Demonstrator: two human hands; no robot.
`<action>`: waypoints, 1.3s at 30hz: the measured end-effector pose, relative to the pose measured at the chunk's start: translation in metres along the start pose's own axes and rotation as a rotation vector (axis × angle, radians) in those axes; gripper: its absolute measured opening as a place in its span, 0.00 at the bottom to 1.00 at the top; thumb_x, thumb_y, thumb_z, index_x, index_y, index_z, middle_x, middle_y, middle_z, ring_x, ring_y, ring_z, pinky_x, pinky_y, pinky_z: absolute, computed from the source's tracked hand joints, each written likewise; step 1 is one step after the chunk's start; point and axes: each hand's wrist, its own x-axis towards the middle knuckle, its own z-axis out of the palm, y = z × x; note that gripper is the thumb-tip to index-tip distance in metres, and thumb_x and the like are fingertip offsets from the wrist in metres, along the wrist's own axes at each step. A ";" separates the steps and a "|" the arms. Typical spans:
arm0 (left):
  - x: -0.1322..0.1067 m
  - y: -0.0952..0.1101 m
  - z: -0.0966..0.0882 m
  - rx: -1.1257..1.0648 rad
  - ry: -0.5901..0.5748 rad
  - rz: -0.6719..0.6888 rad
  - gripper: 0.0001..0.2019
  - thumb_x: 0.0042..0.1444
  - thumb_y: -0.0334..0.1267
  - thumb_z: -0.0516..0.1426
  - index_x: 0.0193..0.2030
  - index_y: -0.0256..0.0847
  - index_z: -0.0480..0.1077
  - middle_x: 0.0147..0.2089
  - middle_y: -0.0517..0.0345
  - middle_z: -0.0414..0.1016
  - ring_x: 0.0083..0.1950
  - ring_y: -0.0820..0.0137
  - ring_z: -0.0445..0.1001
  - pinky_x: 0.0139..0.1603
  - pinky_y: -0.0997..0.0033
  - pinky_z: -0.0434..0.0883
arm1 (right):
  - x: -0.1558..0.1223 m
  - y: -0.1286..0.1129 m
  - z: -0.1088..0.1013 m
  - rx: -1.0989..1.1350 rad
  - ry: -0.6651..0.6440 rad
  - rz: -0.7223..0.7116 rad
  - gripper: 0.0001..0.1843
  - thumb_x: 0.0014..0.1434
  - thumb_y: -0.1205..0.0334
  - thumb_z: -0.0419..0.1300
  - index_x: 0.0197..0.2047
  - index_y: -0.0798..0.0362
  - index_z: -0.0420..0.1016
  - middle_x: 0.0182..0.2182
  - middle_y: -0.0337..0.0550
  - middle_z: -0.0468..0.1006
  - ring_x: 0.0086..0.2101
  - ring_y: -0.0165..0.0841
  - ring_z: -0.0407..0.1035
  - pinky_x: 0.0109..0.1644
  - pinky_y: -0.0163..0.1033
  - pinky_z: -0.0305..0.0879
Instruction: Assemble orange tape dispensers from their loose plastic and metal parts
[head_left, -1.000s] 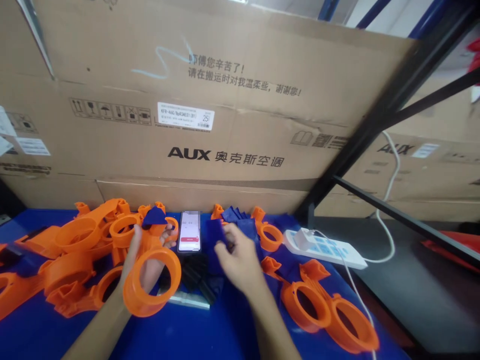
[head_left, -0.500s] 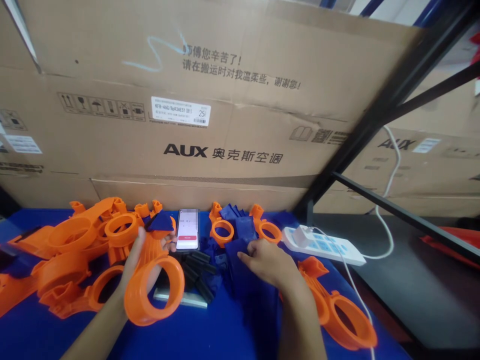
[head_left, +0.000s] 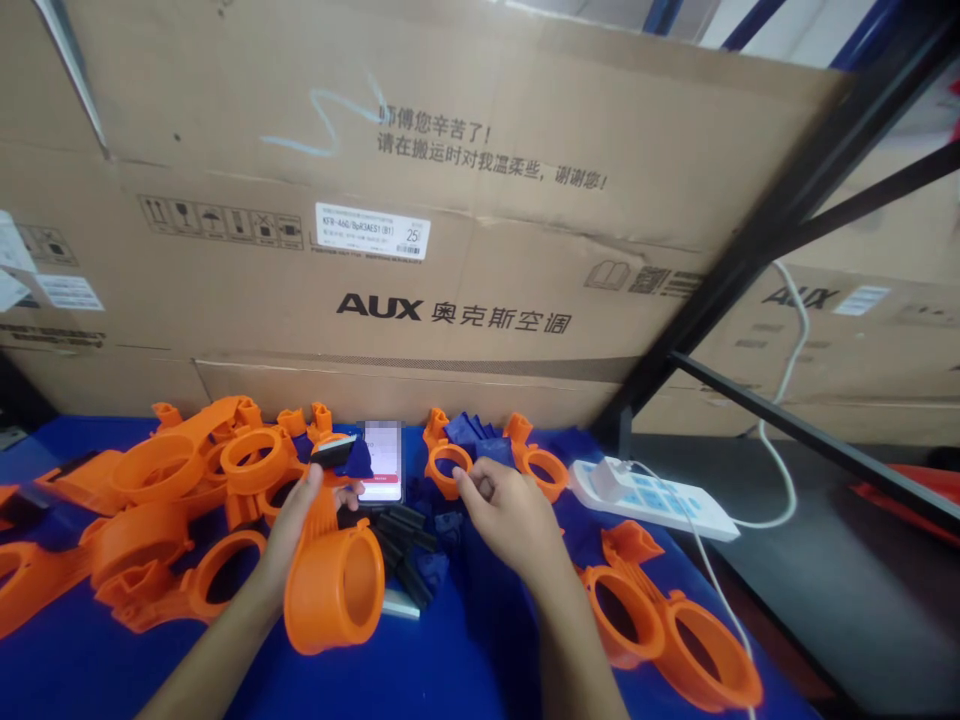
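Observation:
My left hand (head_left: 289, 525) is wrapped round the arm of an orange plastic ring bracket (head_left: 330, 590). The ring hangs low, facing right. At the bracket's upper end, by my thumb, sit a black strip (head_left: 334, 452) and a scrap of dark blue cloth (head_left: 360, 460). My right hand (head_left: 514, 515) is closed, thumb and index finger drawn together, above dark blue cloth pieces (head_left: 480, 570). Whether cloth is pinched in it is hidden. Just beyond its fingertips stands another orange ring bracket (head_left: 450, 468). Several black tubes (head_left: 401, 540) lie between my hands.
Orange brackets (head_left: 157, 470) are heaped on the left, and more rings (head_left: 705, 650) lie at the right. A lit phone (head_left: 382, 460) leans at the back. A white power strip (head_left: 652, 498) with its cable is on the right. Behind rises a large cardboard box (head_left: 450, 220), beside black shelf posts (head_left: 720, 270).
My left hand has turned the bracket, so its ring shows more from the side, and the black strip has come into view. My right hand has shifted slightly, its fingers curled tighter.

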 end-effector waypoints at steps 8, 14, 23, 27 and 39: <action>-0.001 0.001 0.000 -0.007 -0.079 0.025 0.20 0.55 0.54 0.66 0.43 0.39 0.74 0.34 0.53 0.79 0.33 0.67 0.77 0.34 0.71 0.75 | -0.022 -0.046 0.044 0.977 0.201 0.055 0.19 0.71 0.45 0.52 0.43 0.50 0.73 0.30 0.39 0.72 0.23 0.29 0.60 0.26 0.34 0.58; 0.003 -0.002 0.001 0.284 -0.104 0.179 0.17 0.56 0.48 0.66 0.46 0.41 0.74 0.30 0.59 0.77 0.25 0.72 0.72 0.28 0.74 0.70 | -0.046 -0.076 0.077 1.199 0.036 0.012 0.22 0.69 0.49 0.57 0.63 0.46 0.67 0.51 0.48 0.74 0.44 0.37 0.71 0.48 0.43 0.72; -0.003 -0.008 0.006 0.320 -0.169 0.161 0.13 0.57 0.48 0.66 0.39 0.41 0.73 0.25 0.63 0.71 0.24 0.72 0.69 0.27 0.73 0.66 | -0.040 -0.072 0.095 1.055 0.047 -0.026 0.24 0.63 0.61 0.62 0.62 0.50 0.70 0.42 0.47 0.79 0.35 0.36 0.75 0.38 0.40 0.75; -0.004 -0.009 0.007 0.395 -0.153 0.140 0.14 0.57 0.50 0.65 0.37 0.41 0.72 0.25 0.63 0.71 0.24 0.72 0.68 0.27 0.74 0.66 | -0.038 -0.064 0.097 0.838 0.056 -0.115 0.24 0.63 0.65 0.59 0.62 0.52 0.74 0.38 0.45 0.83 0.30 0.34 0.76 0.35 0.37 0.75; 0.001 -0.006 0.003 0.422 -0.102 0.148 0.18 0.56 0.52 0.65 0.30 0.40 0.70 0.19 0.65 0.68 0.16 0.79 0.58 0.17 0.78 0.56 | -0.042 -0.059 0.091 0.531 0.033 -0.340 0.27 0.69 0.66 0.49 0.70 0.52 0.66 0.31 0.46 0.83 0.26 0.35 0.74 0.35 0.38 0.72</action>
